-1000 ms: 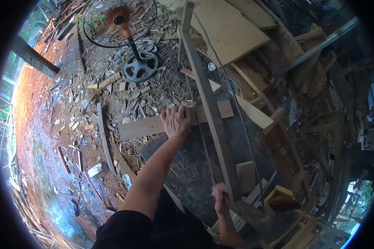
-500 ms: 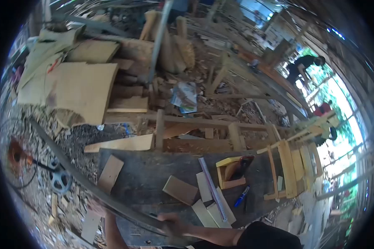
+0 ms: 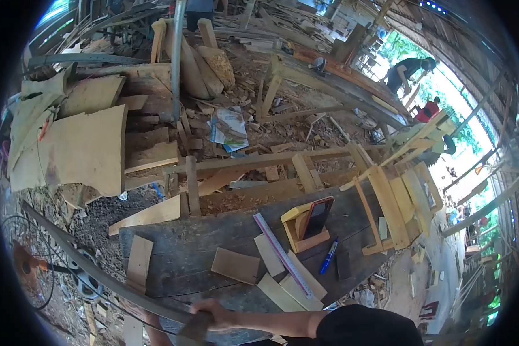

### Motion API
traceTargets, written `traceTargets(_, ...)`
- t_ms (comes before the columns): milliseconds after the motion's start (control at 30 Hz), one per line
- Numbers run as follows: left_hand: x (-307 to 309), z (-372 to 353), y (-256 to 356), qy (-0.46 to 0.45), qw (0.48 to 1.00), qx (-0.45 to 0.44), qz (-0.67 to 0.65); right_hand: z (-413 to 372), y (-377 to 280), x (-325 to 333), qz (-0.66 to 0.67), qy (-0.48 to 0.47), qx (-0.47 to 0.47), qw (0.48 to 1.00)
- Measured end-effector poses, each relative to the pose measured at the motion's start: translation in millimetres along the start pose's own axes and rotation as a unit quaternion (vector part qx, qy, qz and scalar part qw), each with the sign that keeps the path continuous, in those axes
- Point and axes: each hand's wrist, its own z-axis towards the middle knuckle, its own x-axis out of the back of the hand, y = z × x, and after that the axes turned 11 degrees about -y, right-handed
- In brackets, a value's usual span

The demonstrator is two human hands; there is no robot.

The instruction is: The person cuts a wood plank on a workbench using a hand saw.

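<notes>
My right hand (image 3: 210,314) is clenched around the handle of the frame saw (image 3: 98,274) at 6 o'clock. The saw's long wooden bar runs from that grip out toward 9 o'clock and crosses the near left corner of the dark surface (image 3: 213,233). A short plank (image 3: 139,260) lies at that corner, at about 8 o'clock, with the bar passing over its near end.

My left hand (image 3: 138,309) seems to sit just under the bar beside the plank. So little of it shows that I cannot tell whether it is gripping or lying flat.

My view points across the surface toward 12 o'clock, not at the blade. Before any stroke I would look down to 7 o'clock and find the cut line. I would press the plank hard against the surface with the left hand, fingers well apart from the blade's path. Then I would draw the saw in long, even strokes, its bar level, and let its weight do the cutting.

The ruler (image 3: 282,254), blue pen (image 3: 328,256) and phone (image 3: 317,216) propped in its wooden stand sit at about 4 o'clock. They look well clear of the saw, so nothing there should catch my elbow.
</notes>
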Motion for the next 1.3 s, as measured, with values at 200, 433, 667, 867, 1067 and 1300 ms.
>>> traceTargets(200, -1, -1, 1, 0.002, 1.000, -0.004, 0.002, 15, -25, 15, 0.043, -0.054, -0.018, 0.997)
traceTargets(433, 2, 2, -5, 0.014, 1.000, -0.003, -0.005, 1, -10, 22, 0.075, -0.119, 0.024, 0.990)
traceTargets(667, 3, 9, -1, 0.013, 1.000, -0.008, -0.005, 0, -15, 14, 0.039, 0.014, 0.032, 0.999)
traceTargets(867, 5, 8, -4, 0.030, 1.000, -0.003, -0.009, 0, -22, 15, 0.091, -0.007, 0.010, 0.996)
traceTargets(1067, -20, 0, -20, 0.103, 0.995, -0.003, -0.015, 22, -23, 17, 0.100, -0.043, -0.033, 0.994)
traceTargets(1300, 20, 4, 18, 0.027, 0.997, 0.038, -0.056, -15, -15, 30, 0.244, -0.100, -0.075, 0.962)
